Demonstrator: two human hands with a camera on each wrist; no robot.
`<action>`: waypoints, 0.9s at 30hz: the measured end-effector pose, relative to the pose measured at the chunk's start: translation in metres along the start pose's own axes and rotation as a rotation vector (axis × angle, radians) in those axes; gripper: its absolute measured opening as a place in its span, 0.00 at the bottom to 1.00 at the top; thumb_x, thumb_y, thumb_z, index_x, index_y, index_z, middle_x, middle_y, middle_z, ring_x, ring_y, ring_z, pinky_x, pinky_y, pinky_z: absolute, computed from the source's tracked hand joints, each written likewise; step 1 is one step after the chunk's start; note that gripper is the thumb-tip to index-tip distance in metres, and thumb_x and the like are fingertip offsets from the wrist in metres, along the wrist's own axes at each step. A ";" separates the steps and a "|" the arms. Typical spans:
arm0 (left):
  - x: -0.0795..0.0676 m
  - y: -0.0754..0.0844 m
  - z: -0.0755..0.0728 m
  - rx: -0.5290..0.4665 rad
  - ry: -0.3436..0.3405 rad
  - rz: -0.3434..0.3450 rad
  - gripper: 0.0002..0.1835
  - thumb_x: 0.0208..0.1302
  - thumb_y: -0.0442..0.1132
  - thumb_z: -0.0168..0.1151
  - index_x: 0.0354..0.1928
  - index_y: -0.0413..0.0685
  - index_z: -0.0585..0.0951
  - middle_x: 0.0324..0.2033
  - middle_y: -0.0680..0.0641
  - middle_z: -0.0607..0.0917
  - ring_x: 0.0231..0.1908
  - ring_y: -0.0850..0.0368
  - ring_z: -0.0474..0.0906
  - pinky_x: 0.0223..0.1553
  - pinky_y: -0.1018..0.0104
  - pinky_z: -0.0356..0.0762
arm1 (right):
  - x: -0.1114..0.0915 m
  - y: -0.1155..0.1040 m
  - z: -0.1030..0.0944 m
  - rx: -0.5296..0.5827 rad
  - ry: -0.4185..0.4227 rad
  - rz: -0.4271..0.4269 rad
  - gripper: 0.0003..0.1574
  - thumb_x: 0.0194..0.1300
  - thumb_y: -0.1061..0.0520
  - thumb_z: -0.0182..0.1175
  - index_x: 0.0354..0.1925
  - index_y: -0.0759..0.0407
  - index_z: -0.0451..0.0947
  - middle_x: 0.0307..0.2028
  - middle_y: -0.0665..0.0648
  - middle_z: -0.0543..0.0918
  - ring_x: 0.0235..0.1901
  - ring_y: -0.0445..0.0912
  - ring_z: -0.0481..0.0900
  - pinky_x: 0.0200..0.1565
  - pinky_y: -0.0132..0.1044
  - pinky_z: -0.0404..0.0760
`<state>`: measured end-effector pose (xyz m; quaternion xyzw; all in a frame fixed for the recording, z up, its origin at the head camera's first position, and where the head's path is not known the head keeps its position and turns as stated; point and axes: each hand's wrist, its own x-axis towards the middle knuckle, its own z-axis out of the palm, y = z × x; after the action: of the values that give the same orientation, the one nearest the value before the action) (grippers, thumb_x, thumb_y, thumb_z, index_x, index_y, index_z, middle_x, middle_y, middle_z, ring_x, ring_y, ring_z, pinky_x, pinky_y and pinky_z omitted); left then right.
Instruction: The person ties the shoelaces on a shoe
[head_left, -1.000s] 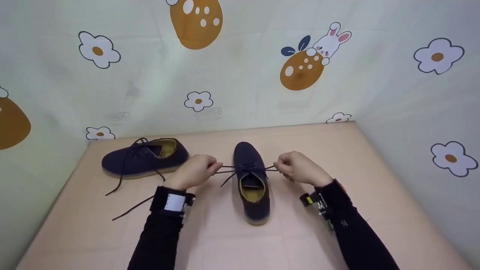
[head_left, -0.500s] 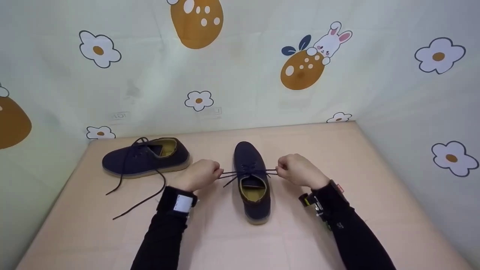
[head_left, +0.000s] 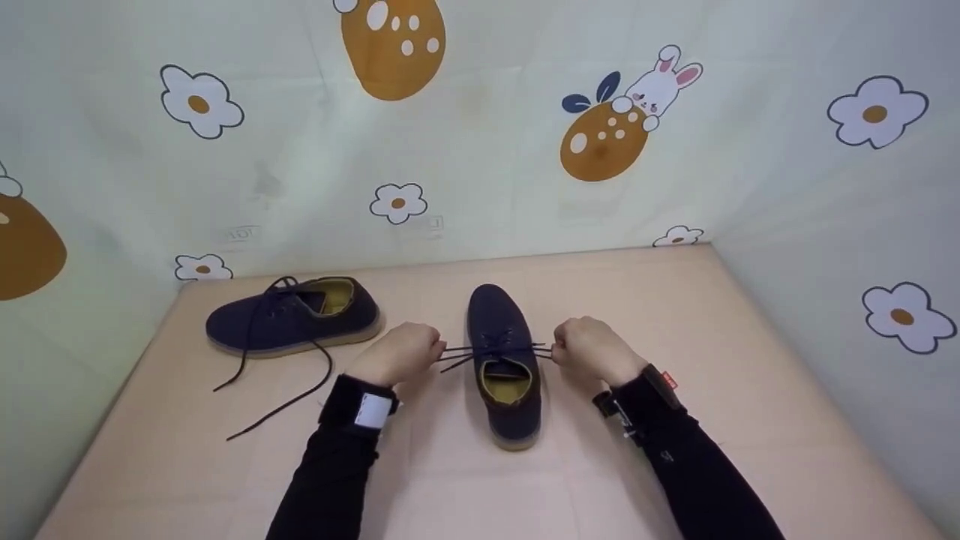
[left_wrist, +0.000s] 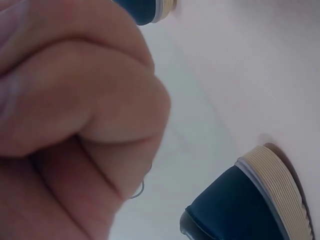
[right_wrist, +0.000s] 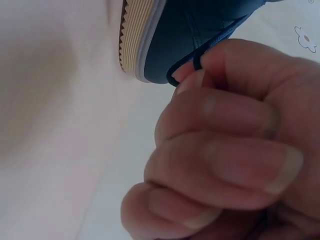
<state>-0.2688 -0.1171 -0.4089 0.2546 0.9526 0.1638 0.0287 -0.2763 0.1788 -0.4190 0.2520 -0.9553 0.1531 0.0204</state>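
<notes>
On the tabletop (head_left: 675, 300), a dark shoe (head_left: 491, 309) sits between the left hand (head_left: 400, 353) and the right hand (head_left: 598, 349). Both have curled fingers and pinch its lace (head_left: 501, 349), one on each side.

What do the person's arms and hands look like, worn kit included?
Long black fabric left sleeve and right sleeve, the latter with a small pale mark. The black left wristband carries a white rectangular patch; the black right wristband carries a small red tag and a small dark device on its inner side. Left hand and right hand are bare, no gloves.
</notes>
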 end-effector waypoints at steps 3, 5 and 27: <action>-0.001 -0.004 0.000 -0.030 0.013 0.003 0.19 0.71 0.35 0.53 0.18 0.44 0.72 0.17 0.51 0.72 0.21 0.55 0.67 0.30 0.55 0.72 | 0.000 0.002 -0.002 0.043 0.014 -0.009 0.17 0.58 0.63 0.58 0.15 0.55 0.68 0.16 0.47 0.67 0.19 0.44 0.64 0.25 0.39 0.68; -0.001 -0.007 0.000 -0.059 0.038 0.003 0.21 0.71 0.35 0.53 0.16 0.47 0.68 0.15 0.53 0.67 0.20 0.57 0.65 0.29 0.58 0.70 | 0.000 0.004 -0.005 0.082 0.042 -0.006 0.20 0.62 0.61 0.57 0.16 0.53 0.66 0.16 0.46 0.65 0.19 0.43 0.64 0.27 0.38 0.67; -0.011 0.035 -0.016 -0.289 -0.099 -0.085 0.23 0.72 0.51 0.58 0.21 0.47 0.83 0.12 0.52 0.81 0.11 0.55 0.77 0.18 0.64 0.75 | -0.012 -0.019 -0.030 0.163 0.001 0.053 0.26 0.70 0.44 0.60 0.16 0.50 0.79 0.09 0.41 0.74 0.13 0.40 0.73 0.29 0.39 0.74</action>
<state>-0.2446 -0.0989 -0.3829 0.2151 0.9264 0.2852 0.1191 -0.2576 0.1781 -0.3860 0.2272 -0.9460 0.2311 -0.0038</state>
